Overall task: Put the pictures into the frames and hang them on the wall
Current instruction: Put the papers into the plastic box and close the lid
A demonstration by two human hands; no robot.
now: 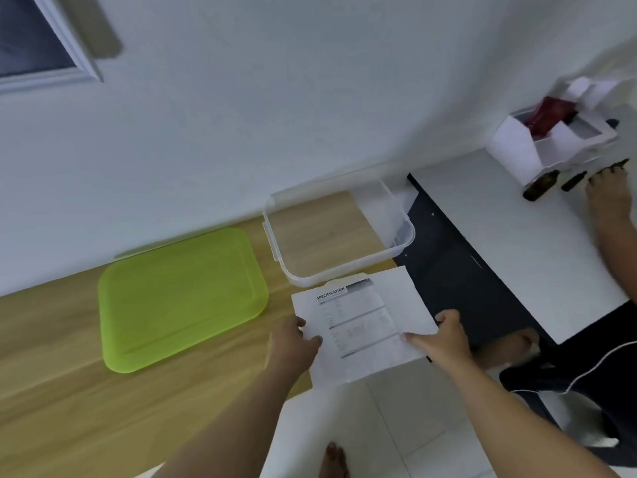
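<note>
Your left hand (295, 339) and right hand (444, 336) pinch opposite edges of the flat white frame (412, 303) with its printed specification sheet (356, 320), over the wooden table (69, 391) corner; a slack pinch could drop it.

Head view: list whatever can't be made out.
Head view, printed sheet: only the heading SPECIFICATION reads; the rest is too small and blurred.
Head view, framed panel on the wall: cut off by the top and left edges, content blurred.
Head view, left hand and right hand: fingers under the sheet hidden by it.
</note>
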